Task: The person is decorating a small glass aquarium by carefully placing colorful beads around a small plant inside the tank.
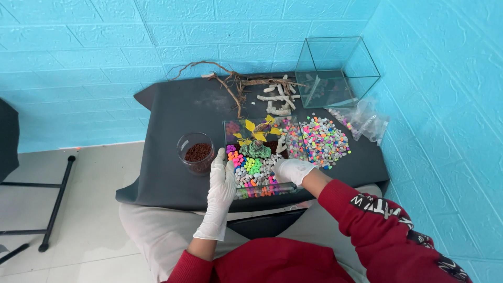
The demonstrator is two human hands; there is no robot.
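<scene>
matt black cloth over the worktop (173,120), clear glossy glass tank (262,152), smooth bright pebbles (322,141), rough dry driftwood (230,84), thin white gloves

Pebbles (324,140) multicoloured neon; gloves (220,194) white; sleeves (377,220) red; cloth (178,112) black; wall (94,52) turquoise brick pattern.

Counted two gloved hands, left hand (222,181) and right hand (290,169), set against either side of the small glass tank (260,157) between them. Glass tanks: two, the second an empty cube (338,71) well beyond the right hand. One round glass jar (196,152) of brown grains just beside the left hand. One yellow-leaved plant (259,131) inside the held tank. One loose heap of coloured pebbles (325,140) right of it. One clear plastic bag (367,121). One tangle of driftwood (230,84). White coral pieces (277,99): several, too clustered to count.
</scene>
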